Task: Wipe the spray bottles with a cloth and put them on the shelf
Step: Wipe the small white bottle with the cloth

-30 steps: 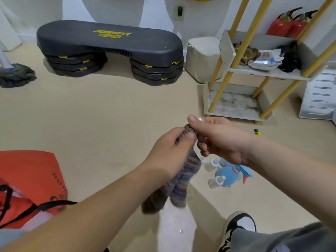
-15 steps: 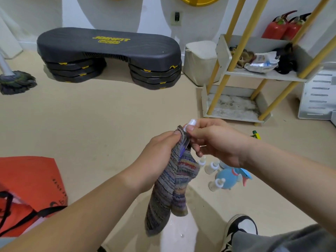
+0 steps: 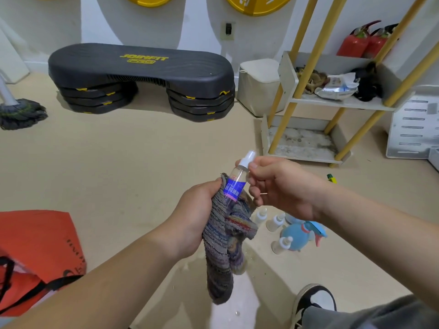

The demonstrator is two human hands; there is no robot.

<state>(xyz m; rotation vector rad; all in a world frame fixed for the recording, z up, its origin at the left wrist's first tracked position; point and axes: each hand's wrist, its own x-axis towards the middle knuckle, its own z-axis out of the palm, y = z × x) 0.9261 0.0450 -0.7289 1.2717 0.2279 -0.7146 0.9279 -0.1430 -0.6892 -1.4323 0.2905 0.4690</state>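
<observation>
A small clear spray bottle [image 3: 237,180] with a blue label and white cap is held tilted in mid-air. My right hand [image 3: 280,186] pinches it just below the cap. My left hand [image 3: 197,210] grips a striped grey cloth [image 3: 223,248] wrapped round the bottle's lower end; the rest of the cloth hangs down. On the floor below my right wrist stand three small clear bottles [image 3: 275,222] and a blue round sprayer [image 3: 298,236]. The yellow-legged shelf [image 3: 308,100] stands at the right, its bottom tray [image 3: 301,143] bare.
A black step platform [image 3: 142,72] sits at the back. A mop head [image 3: 21,112] lies far left, an orange bag [image 3: 35,245] at lower left. Red extinguishers [image 3: 361,41] stand behind the shelf. A white box [image 3: 259,84] and my shoe [image 3: 313,302] are also here.
The bottle has been drawn up out of the cloth, so its label and cap now show. The cloth hangs lower from my left hand.
</observation>
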